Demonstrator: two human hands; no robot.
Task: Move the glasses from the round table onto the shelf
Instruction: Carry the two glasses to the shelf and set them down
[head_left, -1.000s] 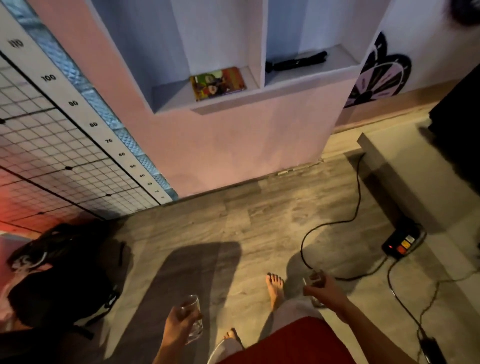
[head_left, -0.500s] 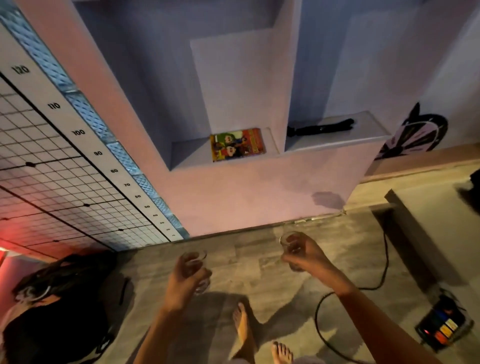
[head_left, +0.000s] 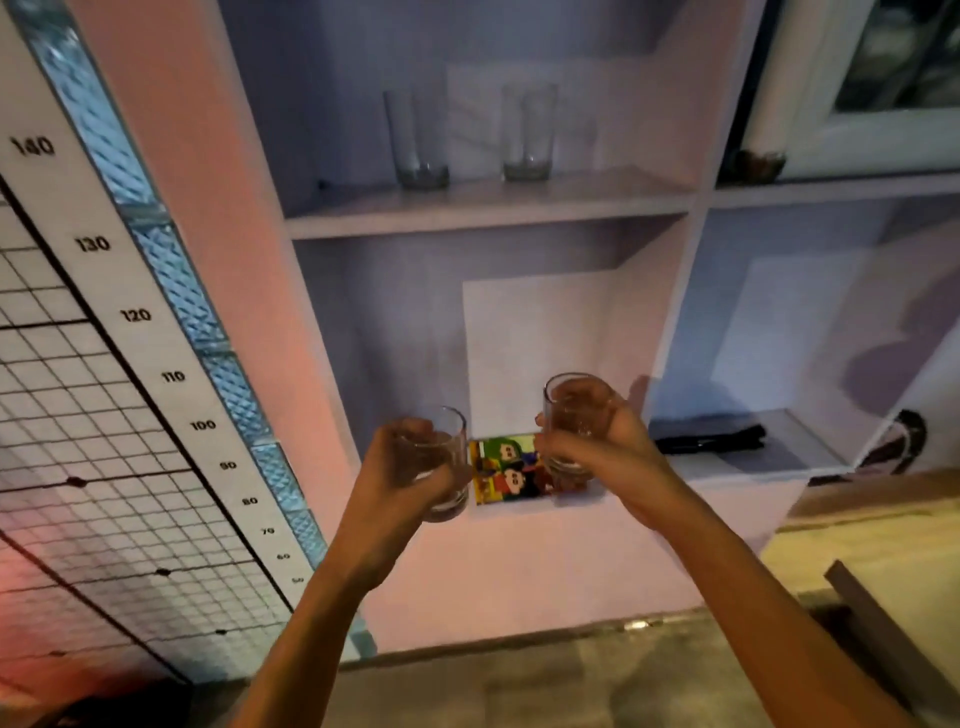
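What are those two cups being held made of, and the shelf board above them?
The left-hand tumbler and the right-hand tumbler look like clear, smooth glass: their walls are see-through, with thick bases. The shelf board looks matte and painted; whether it is wood or plaster, I cannot tell.

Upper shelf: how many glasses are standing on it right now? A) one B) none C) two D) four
C: a left tall glass and a right tall glass stand upright and apart on the upper shelf. The left hand grips the left short glass and the right hand grips the right short glass, both lower down.
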